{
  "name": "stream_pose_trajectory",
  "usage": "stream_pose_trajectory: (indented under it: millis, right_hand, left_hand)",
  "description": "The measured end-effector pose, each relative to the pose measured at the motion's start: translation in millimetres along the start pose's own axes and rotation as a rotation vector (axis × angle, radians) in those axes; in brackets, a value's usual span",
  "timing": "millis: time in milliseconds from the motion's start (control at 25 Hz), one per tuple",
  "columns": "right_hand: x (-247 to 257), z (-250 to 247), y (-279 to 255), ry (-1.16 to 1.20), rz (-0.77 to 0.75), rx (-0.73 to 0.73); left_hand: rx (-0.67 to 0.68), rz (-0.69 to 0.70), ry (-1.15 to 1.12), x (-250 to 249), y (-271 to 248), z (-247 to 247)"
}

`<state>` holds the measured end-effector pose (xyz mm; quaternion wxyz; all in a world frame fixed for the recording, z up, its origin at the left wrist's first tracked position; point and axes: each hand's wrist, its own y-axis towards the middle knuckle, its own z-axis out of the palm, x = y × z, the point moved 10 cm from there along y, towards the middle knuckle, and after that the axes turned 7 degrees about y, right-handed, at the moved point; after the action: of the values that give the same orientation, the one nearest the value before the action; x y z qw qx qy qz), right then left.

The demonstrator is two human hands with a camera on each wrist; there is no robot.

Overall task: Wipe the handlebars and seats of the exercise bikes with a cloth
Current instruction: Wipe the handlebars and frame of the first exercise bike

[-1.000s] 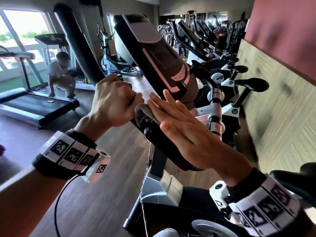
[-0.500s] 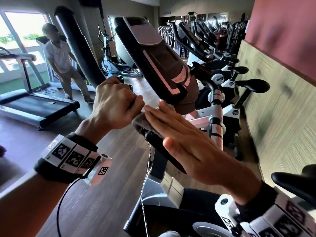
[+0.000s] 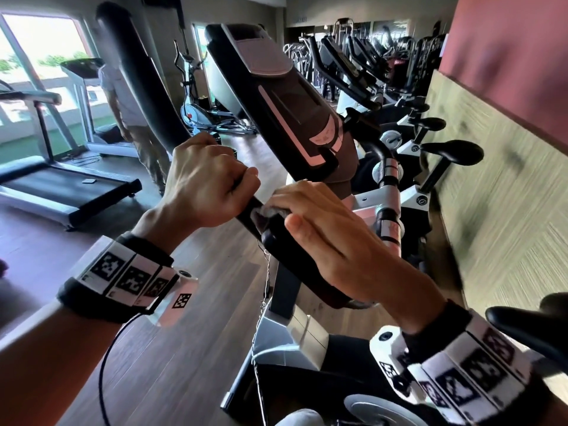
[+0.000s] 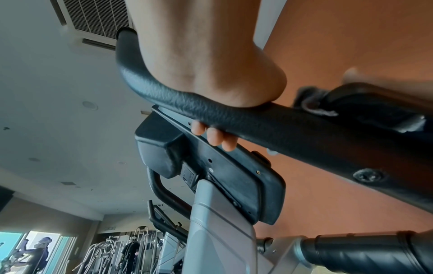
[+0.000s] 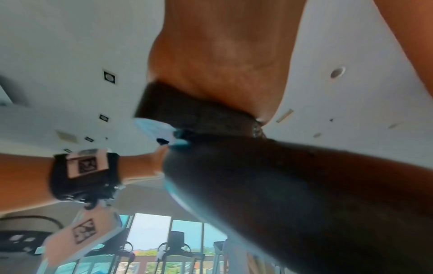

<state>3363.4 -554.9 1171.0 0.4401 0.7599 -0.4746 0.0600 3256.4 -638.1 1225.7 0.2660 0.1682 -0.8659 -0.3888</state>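
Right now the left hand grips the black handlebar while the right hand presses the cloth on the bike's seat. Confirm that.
Not quite. The right hand presses the cloth on the black handlebar, not on a seat, right beside the left hand that grips the bar. The head view shows it.

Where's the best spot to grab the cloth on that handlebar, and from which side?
Take the cloth by the loose grey edge that shows beyond the right hand's fingers, coming from above. It drapes over the round handlebar, so only that top fold is free; the left hand blocks the other side.
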Motion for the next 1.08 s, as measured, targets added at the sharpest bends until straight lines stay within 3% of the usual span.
stream_pose_trajectory:
  millis: [120, 240, 400, 560, 880, 1080]
  right_hand:
    - [11.7, 8.4, -4.9, -0.002, -0.087, 0.064]
    - [-9.3, 0.0, -0.7, 0.022, 0.060, 0.006]
    - [4.8, 13.2, -13.0, -0.042, 0.000, 0.089]
    - [-0.5, 14.4, -5.9, -0.009, 0.112, 0.109]
    - [-2.9, 12.3, -12.0, -0.037, 0.162, 0.097]
    - [3.0, 6.0, -58.7, -0.023, 0.086, 0.098]
  left_hand:
    - [0.003, 0.006, -0.005, -1.0, 0.6, -0.8]
    - [-0.001, 0.005, -0.013, -1.3, -0.2, -0.9]
    - [0.003, -0.022, -0.016, 0.5, -0.1, 0.4]
    - [0.017, -0.024, -0.038, 0.3, -0.6, 2.5]
    - [-0.038, -0.080, -0.050, -3.5, 0.3, -7.8]
    - [-0.015, -0.062, -0.057, -3.0, -0.2, -3.9]
